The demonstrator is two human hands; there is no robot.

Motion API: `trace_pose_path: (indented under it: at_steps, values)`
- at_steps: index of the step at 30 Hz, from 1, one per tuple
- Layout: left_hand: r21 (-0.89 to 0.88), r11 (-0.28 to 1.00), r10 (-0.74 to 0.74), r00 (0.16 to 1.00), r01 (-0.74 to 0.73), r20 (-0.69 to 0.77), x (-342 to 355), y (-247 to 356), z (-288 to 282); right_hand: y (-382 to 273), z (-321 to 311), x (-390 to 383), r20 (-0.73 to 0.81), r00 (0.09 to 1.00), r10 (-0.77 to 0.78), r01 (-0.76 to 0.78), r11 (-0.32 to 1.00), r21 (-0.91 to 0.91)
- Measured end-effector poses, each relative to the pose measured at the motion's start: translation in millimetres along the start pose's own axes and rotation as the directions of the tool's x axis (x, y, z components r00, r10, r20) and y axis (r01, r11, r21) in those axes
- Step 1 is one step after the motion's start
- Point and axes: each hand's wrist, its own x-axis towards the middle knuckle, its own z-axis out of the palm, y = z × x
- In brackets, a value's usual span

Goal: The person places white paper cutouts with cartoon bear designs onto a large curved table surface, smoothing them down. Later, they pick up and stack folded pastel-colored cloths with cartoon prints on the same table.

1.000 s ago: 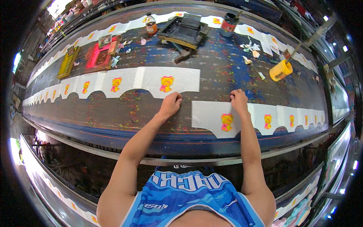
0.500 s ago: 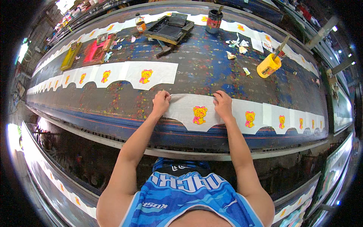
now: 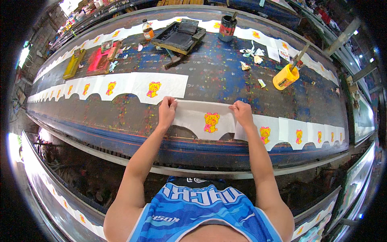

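White cloth panel (image 3: 194, 115), yellow bear print (image 3: 211, 122), top corners pinched by my left hand (image 3: 167, 111) and right hand (image 3: 243, 114), over a dark speckled table (image 3: 121, 111)

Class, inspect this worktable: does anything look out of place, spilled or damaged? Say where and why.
Crumpled scraps lie loose near the yellow tub, untidy against the neatly lined-up printed cloths. Coloured specks, perhaps paint, dot the dark tabletop.

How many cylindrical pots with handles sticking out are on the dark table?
2: a yellow cylindrical pot at the right, and a black cylindrical pot with a red label farther back, right of centre. None seem hidden.
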Motion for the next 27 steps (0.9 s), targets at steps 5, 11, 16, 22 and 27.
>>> trace_pose_path:
  at_steps: [5, 11, 16, 22, 27]
  values:
    - [-0.033, 0.999, 0.04, 0.999, -0.041, -0.037, 71, -14, 21, 2, -4, 61, -0.128, 0.99, -0.05, 0.05, 0.999, -0.004]
    - [0.13, 0.987, 0.104, 0.994, -0.099, -0.033, 147, -26, 48, 6, 1, 129, -0.239, 0.969, -0.063, 0.053, 0.998, -0.045]
    - [0.138, 0.977, 0.173, 0.984, -0.164, -0.051, 163, -34, 51, 15, 3, 143, -0.241, 0.966, -0.088, 0.033, 0.974, -0.224]
    - [0.197, 0.948, 0.25, 0.968, -0.249, 0.019, 108, -29, 57, 55, -17, 85, -0.266, 0.963, -0.038, -0.045, 0.953, -0.298]
    - [0.157, 0.962, 0.204, 0.969, -0.224, 0.137, 46, 0, 92, 103, -57, 27, -0.283, 0.959, -0.004, -0.097, 0.935, -0.342]
